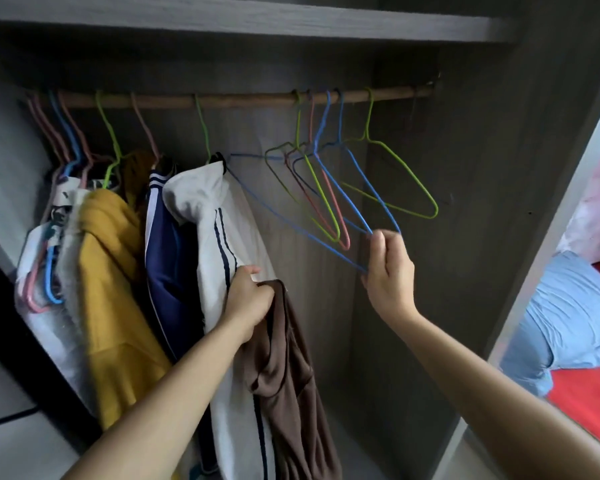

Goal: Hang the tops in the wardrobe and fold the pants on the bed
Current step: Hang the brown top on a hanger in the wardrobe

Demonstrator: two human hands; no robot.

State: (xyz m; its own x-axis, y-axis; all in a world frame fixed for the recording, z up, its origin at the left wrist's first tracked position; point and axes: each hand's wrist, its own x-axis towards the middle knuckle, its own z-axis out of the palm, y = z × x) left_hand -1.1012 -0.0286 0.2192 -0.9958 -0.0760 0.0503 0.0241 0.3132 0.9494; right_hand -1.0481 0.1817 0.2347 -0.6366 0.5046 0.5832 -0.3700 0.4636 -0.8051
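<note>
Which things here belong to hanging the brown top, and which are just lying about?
In use: brown top, blue hanger, rail, left hand, right hand.
Lying about: yellow top, navy top, white top, blue cloth.

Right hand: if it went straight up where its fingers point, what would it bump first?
Likely the green hanger, hanging just above the right hand, which pinches a blue hanger. Depth is unclear, so it might pass in front.
</note>
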